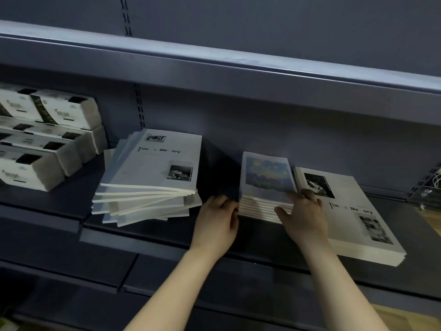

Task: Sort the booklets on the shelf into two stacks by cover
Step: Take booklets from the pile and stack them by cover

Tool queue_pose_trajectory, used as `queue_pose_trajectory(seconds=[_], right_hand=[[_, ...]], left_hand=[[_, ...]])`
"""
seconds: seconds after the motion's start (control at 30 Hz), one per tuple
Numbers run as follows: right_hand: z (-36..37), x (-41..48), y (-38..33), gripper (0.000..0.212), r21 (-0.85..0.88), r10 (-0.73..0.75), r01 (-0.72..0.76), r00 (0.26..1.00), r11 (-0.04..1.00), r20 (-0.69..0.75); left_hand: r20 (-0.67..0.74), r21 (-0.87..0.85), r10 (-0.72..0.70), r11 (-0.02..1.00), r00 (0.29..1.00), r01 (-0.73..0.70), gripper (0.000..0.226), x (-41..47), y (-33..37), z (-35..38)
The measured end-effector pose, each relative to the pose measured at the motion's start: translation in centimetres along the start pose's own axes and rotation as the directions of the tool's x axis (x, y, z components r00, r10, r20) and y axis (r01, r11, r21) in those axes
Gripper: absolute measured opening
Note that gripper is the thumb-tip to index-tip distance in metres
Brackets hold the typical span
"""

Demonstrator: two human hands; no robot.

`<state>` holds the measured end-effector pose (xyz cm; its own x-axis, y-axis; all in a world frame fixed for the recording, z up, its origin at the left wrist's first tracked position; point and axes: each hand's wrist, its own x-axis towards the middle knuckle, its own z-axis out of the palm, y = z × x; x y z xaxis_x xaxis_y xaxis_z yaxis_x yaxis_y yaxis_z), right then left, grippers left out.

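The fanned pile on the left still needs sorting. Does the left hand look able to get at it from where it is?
Probably yes. The left hand sits beside the painted-cover stack, and only bare shelf lies between it and the fanned pile.

Open shelf gap (220,167) between fanned stack (152,177) and blue-cover stack (265,185), upper shelf (214,75) overhead
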<state>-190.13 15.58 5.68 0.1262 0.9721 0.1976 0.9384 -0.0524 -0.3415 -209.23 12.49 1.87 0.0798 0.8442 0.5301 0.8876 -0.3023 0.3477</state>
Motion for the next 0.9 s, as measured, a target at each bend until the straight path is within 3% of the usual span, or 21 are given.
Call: queue_pose_trajectory(seconds=[0.1, 0.17, 0.27, 0.33, 0.47, 0.6, 0.77, 0.9], right_hand=[[0.4, -2.0, -0.3, 0.039, 0.065, -0.022, 0.028, 0.996, 0.998, -0.082], [0.9, -3.1, -0.4, 0.030, 0.138, -0.019, 0.032, 0.995, 0.990, -0.094], [1.6, -4.3, -0.7, 0.016, 0.153, -0.051, 0.064, 0.995, 0.986, -0.084], [1.9, -4.8, -1.0, 0.009, 0.125, -0.084, 0.093, 0.994, 0.988, -0.074], [2.6, -5.6, -1.7, 0.006, 0.111, -0.076, 0.077, 0.997, 0.991, -0.017], [3.2, -6.0, -2.1, 0.008, 0.099, -0.055, 0.053, 0.998, 0.994, 0.020], [3.7, -6.1, -2.5, 0.008, 0.128, -0.047, 0.044, 0.999, 0.991, 0.021], [3.6, -6.0, -2.5, 0.008, 0.141, -0.064, 0.059, 0.997, 0.988, 0.031]], left_hand=[[-0.170, 0.046, -0.030, 0.998, 0.985, 0.038, 0.023, 1.4, -1.4, -3.7], [-0.249, 0.130, -0.119, 0.979, 0.961, 0.155, 0.025, 2.3, -3.7, -6.4], [-0.143, 0.266, -0.365, 0.881, 0.920, 0.391, 0.025, 3.1, -7.9, -9.5], [-0.083, 0.327, -0.474, 0.818, 0.876, 0.474, 0.034, 3.4, -9.9, -10.6], [-0.070, 0.391, -0.616, 0.707, 0.785, 0.590, 0.057, 4.2, -11.9, -12.0], [-0.026, 0.327, -0.706, 0.663, 0.708, 0.673, 0.074, 4.7, -12.9, -12.9], [-0.036, 0.324, -0.689, 0.677, 0.724, 0.661, 0.066, 6.0, -13.5, -13.6], [-0.003, 0.243, -0.673, 0.717, 0.740, 0.653, 0.036, 6.6, -13.4, -14.6]])
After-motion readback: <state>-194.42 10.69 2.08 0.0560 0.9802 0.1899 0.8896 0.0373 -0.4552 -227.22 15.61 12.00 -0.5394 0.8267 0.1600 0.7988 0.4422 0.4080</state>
